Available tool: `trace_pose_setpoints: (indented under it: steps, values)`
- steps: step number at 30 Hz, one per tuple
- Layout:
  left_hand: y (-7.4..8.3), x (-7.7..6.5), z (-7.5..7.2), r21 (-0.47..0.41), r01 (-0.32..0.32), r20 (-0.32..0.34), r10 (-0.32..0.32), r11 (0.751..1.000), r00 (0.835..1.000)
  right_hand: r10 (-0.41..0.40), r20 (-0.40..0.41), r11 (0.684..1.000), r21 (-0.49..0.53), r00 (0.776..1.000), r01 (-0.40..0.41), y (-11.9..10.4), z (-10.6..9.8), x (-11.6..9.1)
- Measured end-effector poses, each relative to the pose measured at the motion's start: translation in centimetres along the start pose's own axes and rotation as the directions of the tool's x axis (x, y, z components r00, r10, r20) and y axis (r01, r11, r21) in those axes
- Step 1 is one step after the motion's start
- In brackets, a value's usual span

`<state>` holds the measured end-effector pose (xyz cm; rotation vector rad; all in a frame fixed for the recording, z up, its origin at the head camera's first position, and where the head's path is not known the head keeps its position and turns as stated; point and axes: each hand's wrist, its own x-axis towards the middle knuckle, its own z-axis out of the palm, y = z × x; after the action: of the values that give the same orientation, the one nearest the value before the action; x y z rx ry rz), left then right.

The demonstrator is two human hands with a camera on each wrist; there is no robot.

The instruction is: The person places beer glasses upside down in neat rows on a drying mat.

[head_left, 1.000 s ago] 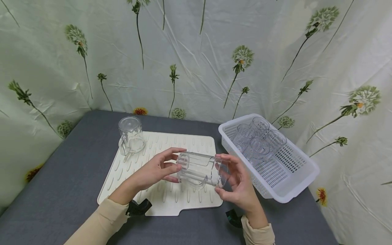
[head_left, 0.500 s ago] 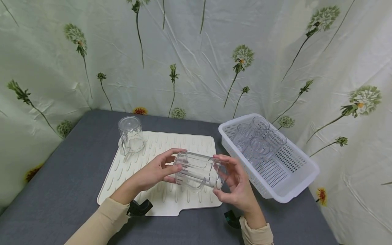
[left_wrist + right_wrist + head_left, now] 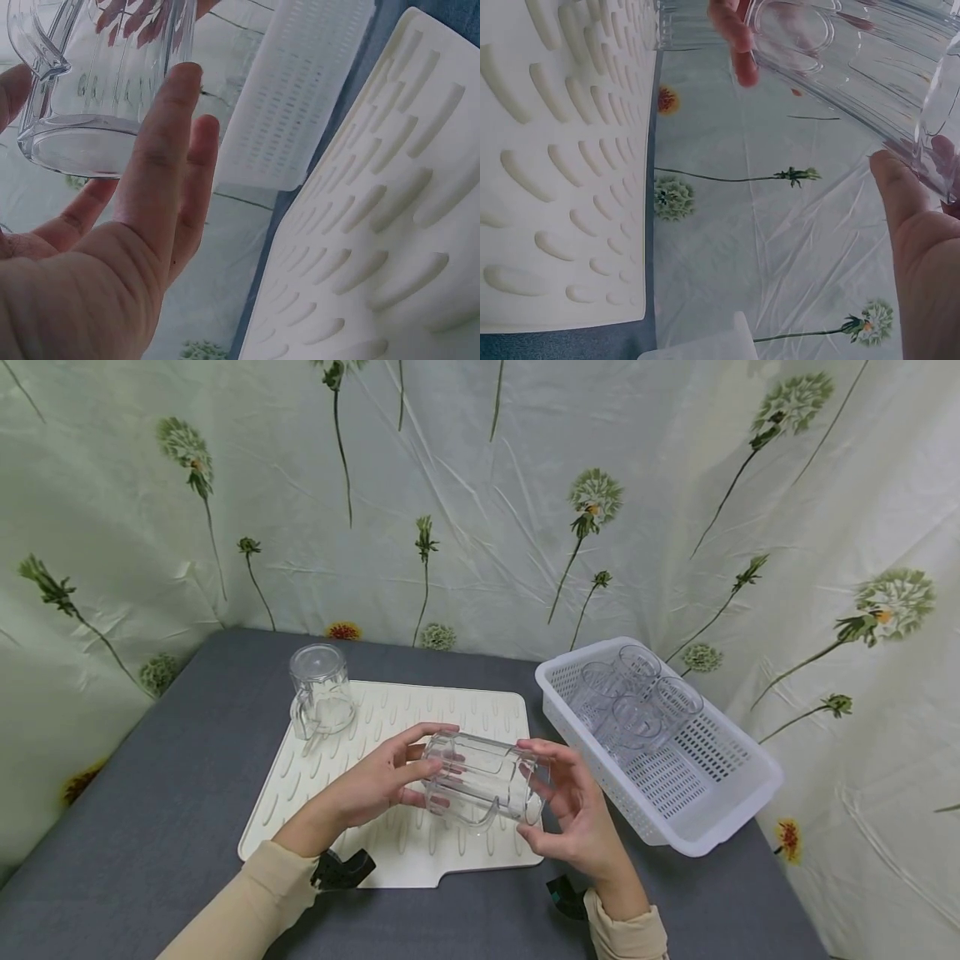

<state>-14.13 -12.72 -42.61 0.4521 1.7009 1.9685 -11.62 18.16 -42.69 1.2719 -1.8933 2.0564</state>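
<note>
A clear glass mug (image 3: 480, 777) lies sideways in the air over the white ridged board (image 3: 300, 810), held between both hands. My left hand (image 3: 378, 781) grips its base end, thumb in front and fingers behind. At the rim end, my right hand (image 3: 573, 814) holds it with the thumb below and fingers above. The mug's handle points down toward the front in the head view; in the left wrist view the round base (image 3: 82, 146) sits among the left fingers. A second clear mug (image 3: 322, 689) stands at the board's far left corner, handle toward the front left.
On the right, a white perforated plastic basket (image 3: 750, 793) holds several clear glasses (image 3: 637, 718) at its far end. A dark grey cloth (image 3: 142, 810) covers the table. Behind hangs a pale curtain (image 3: 487, 568) printed with dandelions.
The held mug and my right hand have shifted slightly to the left. My left hand keeps nearly the same place; board, basket and standing mug are unmoved.
</note>
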Motion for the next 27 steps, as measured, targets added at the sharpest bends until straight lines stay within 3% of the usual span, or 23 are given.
trace_pose_setpoints:
  steps: [6,14,27]
  values:
    - [-0.1,0.0,-0.1,-0.041,-0.025,-0.009,0.024,0.999,1.000,0.067,-0.008,0.998,-0.021,0.998,-0.067,-0.1,0.1,-0.1]
    - [0.2,-0.3,-0.6,-0.025,-0.023,-0.083,0.021,0.999,0.996,0.178,-0.021,0.981,-0.079,0.984,-0.179,-0.2,0.4,0.1]
    - [0.6,-0.5,-1.4,0.002,-0.050,-0.107,0.049,0.999,0.993,0.204,-0.043,0.962,-0.175,0.978,-0.208,0.0,0.5,0.1]
